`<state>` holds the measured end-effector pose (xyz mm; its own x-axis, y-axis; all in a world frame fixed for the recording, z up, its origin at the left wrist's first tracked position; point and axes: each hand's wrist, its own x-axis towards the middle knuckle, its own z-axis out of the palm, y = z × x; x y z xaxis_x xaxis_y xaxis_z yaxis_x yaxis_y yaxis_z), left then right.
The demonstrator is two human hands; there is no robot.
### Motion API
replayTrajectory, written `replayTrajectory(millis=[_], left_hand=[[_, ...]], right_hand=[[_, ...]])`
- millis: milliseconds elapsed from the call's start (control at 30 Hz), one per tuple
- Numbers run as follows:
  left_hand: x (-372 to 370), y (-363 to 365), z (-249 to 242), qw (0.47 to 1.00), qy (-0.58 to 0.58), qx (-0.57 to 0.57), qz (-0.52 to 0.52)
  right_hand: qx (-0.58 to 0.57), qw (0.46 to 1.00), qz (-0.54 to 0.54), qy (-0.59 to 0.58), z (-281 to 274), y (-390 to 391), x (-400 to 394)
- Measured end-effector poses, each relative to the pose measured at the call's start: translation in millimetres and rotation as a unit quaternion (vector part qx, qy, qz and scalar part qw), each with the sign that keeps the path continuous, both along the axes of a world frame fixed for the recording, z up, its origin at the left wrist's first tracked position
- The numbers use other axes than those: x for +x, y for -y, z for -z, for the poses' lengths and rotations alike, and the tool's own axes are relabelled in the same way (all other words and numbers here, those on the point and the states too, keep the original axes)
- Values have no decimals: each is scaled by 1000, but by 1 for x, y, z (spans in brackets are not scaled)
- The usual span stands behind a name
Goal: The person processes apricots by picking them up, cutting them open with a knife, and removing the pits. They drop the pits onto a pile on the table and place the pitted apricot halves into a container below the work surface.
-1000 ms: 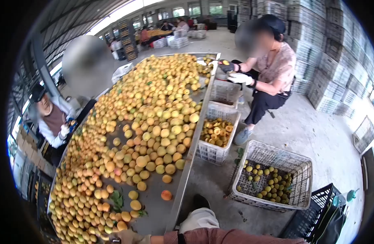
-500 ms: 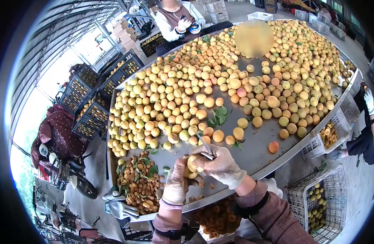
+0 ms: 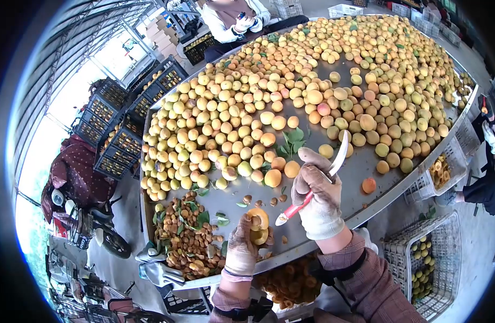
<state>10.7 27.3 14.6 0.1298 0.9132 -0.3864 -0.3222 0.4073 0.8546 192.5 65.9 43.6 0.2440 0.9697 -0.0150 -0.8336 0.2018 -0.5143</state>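
My left hand (image 3: 241, 250), in a stained white glove, is closed on an apricot cut open into halves (image 3: 259, 219), their hollow insides showing. To its right, raised over the metal table (image 3: 341, 185), my gloved right hand (image 3: 321, 207) grips a knife (image 3: 340, 154) with a curved blade pointing up and a red handle. Several brown pits (image 3: 258, 203) lie just beyond the left hand. Whole apricots (image 3: 226, 129) cover most of the tabletop. A heap of brown pits and scraps (image 3: 191, 242) with green leaves lies left of my left hand.
Below the table edge, a container holds apricot halves (image 3: 290, 282). A grey plastic crate (image 3: 425, 264) with fruit stands at right, near a basket of halves (image 3: 440, 172). Gloves (image 3: 160, 272) lie at the left corner. Across the table sits a person (image 3: 228, 24); dark crates (image 3: 118, 145) are stacked left.
My right hand has drawn the knife up and right, away from the fruit. The apricot in my left hand now shows opened halves. Pits show on the table where my hands were.
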Motion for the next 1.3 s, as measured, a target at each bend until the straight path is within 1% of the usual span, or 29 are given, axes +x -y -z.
replayTrajectory(millis=[67, 100, 133, 200, 267, 333, 367, 400, 467, 500, 600, 633, 667, 700, 733, 767, 800, 867, 900, 967, 1000, 1033, 1100, 1133, 1200, 1233, 1267, 1300], left_hand=[[3, 3, 9, 999, 9, -31, 15], [13, 6, 0, 999, -13, -44, -1], [18, 7, -4, 999, -11, -42, 0], [22, 10, -7, 997, -18, -70, -5], [28, 11, -9, 998, 0, -56, -18], [33, 10, -9, 995, -103, 8, -10], [34, 10, -8, 989, -141, 38, -8], [35, 8, -4, 989, -140, 38, -6], [35, 8, 5, 985, -163, 53, -20], [35, 10, 6, 996, -87, 26, -20], [31, 7, 7, 998, -59, 25, -11], [32, 6, 6, 997, -68, 33, -16], [32, 4, 11, 997, -68, 34, -16], [34, 1, 17, 983, -159, 86, -22], [36, 0, 19, 959, -249, 137, -27], [33, 1, 17, 959, -251, 127, -23], [36, 3, 0, 983, -176, 53, -15], [31, 3, 10, 994, -89, 39, -55], [29, 2, 11, 994, -90, 41, -55], [25, -3, 10, 997, -47, 20, -53], [24, -4, 9, 997, -48, 21, -53], [22, -3, 9, 998, -20, 6, -56], [20, -4, 13, 998, 23, -3, -54], [22, -5, 15, 998, 23, -1, -54], [26, -8, 18, 993, -109, 41, -31], [27, -7, 12, 990, -136, 37, -13], [26, -8, 11, 990, -136, 37, -14], [25, -8, 11, 1000, -14, 5, -22]], right_hand=[[17, 1000, 24, 0, -2, 3, -5], [42, 999, 20, 11, -1, 4, -5], [40, 997, 52, 39, -5, 3, -12], [23, 998, 32, 46, -9, 8, -16], [40, 997, 27, 60, -6, 11, -16], [118, 977, 21, 179, -4, 18, -18], [172, 957, 30, 233, -6, 19, -19], [182, 946, 35, 266, -8, 21, -21], [147, 962, 23, 230, -6, 13, -22], [116, 984, -7, 132, -5, 8, -17], [51, 997, -4, 62, 1, -9, -10], [52, 997, 16, 60, -1, -9, -14], [68, 991, 30, 111, -4, -3, -18], [142, 974, 44, 171, 0, -2, -27], [214, 948, 58, 230, 4, -1, -32], [165, 964, -28, 206, 7, 2, -27], [66, 988, -27, 139, 1, -1, -24], [25, 998, -2, -59, 20, -19, -18], [28, 998, 37, -47, 29, -27, -20], [48, 993, 26, -102, 37, -31, -19], [56, 989, 20, -139, 40, -34, -19], [55, 988, 20, -140, 44, -34, -20], [3, 984, 32, -175, 41, -35, -21], [4, 984, 31, -175, 36, -32, -22], [-16, 999, 41, -9, 24, -22, -26], [30, 997, 61, 45, 27, -21, -28], [30, 997, 60, 45, 34, -25, -26], [22, 998, 27, -46, 45, -29, -21]])
